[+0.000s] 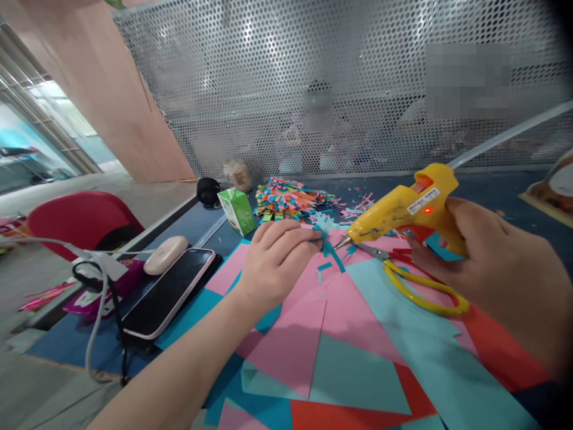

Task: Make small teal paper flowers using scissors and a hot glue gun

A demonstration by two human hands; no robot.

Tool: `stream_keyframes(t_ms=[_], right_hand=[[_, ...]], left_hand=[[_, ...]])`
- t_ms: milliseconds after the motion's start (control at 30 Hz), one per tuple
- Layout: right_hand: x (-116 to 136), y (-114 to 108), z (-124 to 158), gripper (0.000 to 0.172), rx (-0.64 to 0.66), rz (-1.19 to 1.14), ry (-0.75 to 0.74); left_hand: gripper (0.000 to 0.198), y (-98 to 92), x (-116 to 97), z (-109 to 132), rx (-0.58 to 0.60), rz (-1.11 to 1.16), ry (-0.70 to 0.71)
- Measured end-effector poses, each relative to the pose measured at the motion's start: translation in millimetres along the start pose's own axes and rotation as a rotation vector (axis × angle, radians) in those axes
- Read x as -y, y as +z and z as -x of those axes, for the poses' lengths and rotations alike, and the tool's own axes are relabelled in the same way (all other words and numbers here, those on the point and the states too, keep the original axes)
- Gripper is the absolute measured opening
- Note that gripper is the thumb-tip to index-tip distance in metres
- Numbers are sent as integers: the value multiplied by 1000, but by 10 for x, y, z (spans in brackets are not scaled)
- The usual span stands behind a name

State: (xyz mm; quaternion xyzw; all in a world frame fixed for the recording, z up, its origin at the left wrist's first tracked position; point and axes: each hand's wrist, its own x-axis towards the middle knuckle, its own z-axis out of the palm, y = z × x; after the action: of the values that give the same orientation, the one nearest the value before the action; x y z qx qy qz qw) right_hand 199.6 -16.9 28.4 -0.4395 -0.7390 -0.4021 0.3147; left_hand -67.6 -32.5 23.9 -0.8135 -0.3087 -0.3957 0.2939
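Note:
A yellow hot glue gun with a lit red light is gripped in my right hand. A long clear glue stick sticks out of its back end. Its metal nozzle points left at a blue paper strip, close to it. My left hand pinches the upper end of this strip, partly hidden by the fingers. Light blue fringed paper shows just beyond the fingertips. Under the glue gun lie scissors with yellow and red handles, their blades partly covered.
Pink, blue and red paper sheets overlap across the table. Behind them sits a pile of colourful fringed paper near a green drink carton. A phone, a pale rounded case and cables lie left. A perforated metal screen stands at the back.

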Motion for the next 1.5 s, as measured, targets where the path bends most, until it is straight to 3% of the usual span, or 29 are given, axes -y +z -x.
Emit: stream_keyframes(t_ms=[933, 1500], right_hand=[[16, -5, -6, 36, 24, 10, -44], [-7, 1, -8, 38, 6, 51, -70]], left_hand=[[6, -1, -30, -9, 18, 13, 12], [6, 17, 4, -15, 46, -50, -58]])
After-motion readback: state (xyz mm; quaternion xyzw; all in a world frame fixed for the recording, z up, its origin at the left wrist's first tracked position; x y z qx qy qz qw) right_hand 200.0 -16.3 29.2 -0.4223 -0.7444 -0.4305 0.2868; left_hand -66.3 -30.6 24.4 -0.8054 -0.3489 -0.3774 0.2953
